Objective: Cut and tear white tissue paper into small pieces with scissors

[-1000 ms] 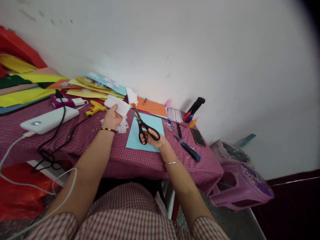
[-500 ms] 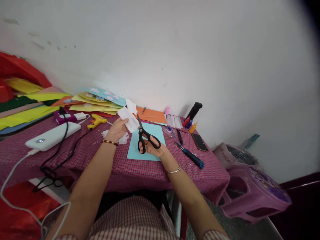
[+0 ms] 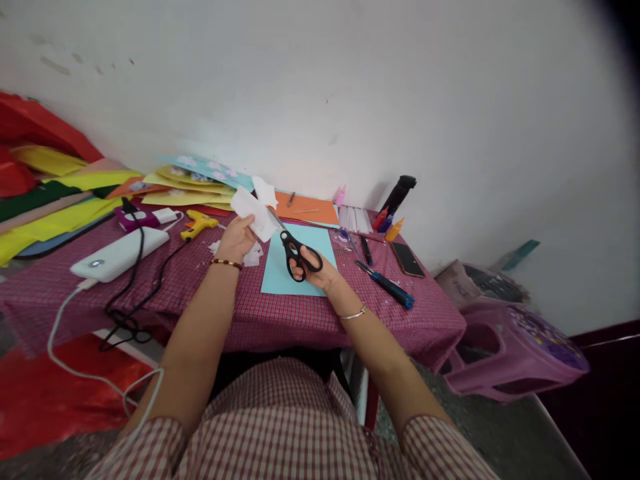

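Between the fingers of my left hand (image 3: 237,239) is a piece of white paper (image 3: 254,212), held up above the table. My right hand (image 3: 316,270) grips black-handled scissors (image 3: 294,252), with fingers through the loops. The blades point up and left, and their tips reach the paper's right edge, partly behind it. Below the scissors a light blue sheet (image 3: 274,280) lies flat on the checked cloth. White paper scraps (image 3: 254,255) lie beside my left hand. Another white paper piece (image 3: 265,192) shows behind the held one.
A yellow glue gun (image 3: 199,225) and white power bank (image 3: 120,256) with cables lie left. Stacked coloured sheets (image 3: 200,193) and an orange sheet (image 3: 315,211) are at the back. Rightward are a blue-black tool (image 3: 387,285), a phone (image 3: 407,259), small bottles (image 3: 395,230) and a pink stool (image 3: 505,347).
The view has tilted, so the table appears higher. The scissor blades have swung further left toward the paper, their tips now at its edge. Both hands keep their hold.
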Available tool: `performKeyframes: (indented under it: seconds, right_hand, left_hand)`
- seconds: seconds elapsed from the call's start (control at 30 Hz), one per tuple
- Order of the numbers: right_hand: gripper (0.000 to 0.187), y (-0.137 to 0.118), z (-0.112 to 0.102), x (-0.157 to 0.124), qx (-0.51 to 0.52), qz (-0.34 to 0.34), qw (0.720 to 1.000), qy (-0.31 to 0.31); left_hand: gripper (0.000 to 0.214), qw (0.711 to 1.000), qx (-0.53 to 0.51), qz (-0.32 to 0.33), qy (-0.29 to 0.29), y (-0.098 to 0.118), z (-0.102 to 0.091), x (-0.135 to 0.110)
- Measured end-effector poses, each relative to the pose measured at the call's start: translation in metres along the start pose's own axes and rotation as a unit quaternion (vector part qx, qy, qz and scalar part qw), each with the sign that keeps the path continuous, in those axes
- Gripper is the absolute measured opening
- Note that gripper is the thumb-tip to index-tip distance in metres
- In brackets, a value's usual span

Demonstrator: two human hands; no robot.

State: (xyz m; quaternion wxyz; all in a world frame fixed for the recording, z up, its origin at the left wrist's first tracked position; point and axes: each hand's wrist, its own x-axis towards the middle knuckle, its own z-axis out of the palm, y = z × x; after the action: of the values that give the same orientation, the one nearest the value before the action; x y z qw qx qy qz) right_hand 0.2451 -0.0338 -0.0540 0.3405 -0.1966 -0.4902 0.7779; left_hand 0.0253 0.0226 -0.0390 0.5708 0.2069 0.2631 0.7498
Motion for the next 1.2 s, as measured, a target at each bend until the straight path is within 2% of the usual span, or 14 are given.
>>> performKeyframes:
  seconds: [0.07, 0.23, 0.3, 0.47, 0.6, 0.73, 0.97, 1.03, 1.2]
  right_hand:
    - [0.042, 0.001, 0.0, 0.0, -0.013, 0.003, 1.0, 0.011]
    - [0.059, 0.003, -0.003, 0.001, 0.023, 0.055, 0.995, -0.078]
    - [0.06, 0.004, -0.004, 0.002, 0.031, 0.056, 0.994, -0.083]
    - [0.05, 0.003, -0.003, 0.002, 0.042, 0.041, 0.996, -0.067]
    - [0.043, 0.001, -0.001, 0.004, 0.055, 0.024, 0.998, -0.028]
    - [0.046, 0.002, 0.0, 0.008, 0.043, -0.001, 0.999, 0.012]
    - [0.048, 0.007, 0.0, 0.01, 0.025, -0.053, 0.997, 0.055]
    - [0.05, 0.006, 0.0, 0.008, 0.024, -0.036, 0.998, 0.042]
    - [0.048, 0.004, 0.001, 0.005, 0.051, 0.042, 0.997, -0.036]
  left_hand:
    - [0.023, 1.0, 0.001, 0.005, 0.001, 0.0, 0.0, 0.001]
    - [0.019, 1.0, 0.021, 0.004, -0.018, 0.001, -0.001, 0.0]
    - [0.02, 0.999, 0.034, -0.003, -0.032, 0.001, -0.001, -0.002]
    - [0.021, 0.993, 0.073, -0.049, -0.082, -0.004, 0.003, -0.011]
    - [0.02, 0.985, 0.103, -0.09, -0.11, -0.015, 0.007, -0.016]
    - [0.018, 0.983, 0.115, -0.094, -0.108, -0.024, 0.006, -0.013]
    - [0.021, 0.986, 0.117, -0.078, -0.09, -0.025, 0.003, -0.009]
    - [0.022, 0.986, 0.117, -0.073, -0.094, -0.025, 0.004, -0.009]
    - [0.02, 0.983, 0.129, -0.064, -0.116, -0.023, 0.005, -0.012]
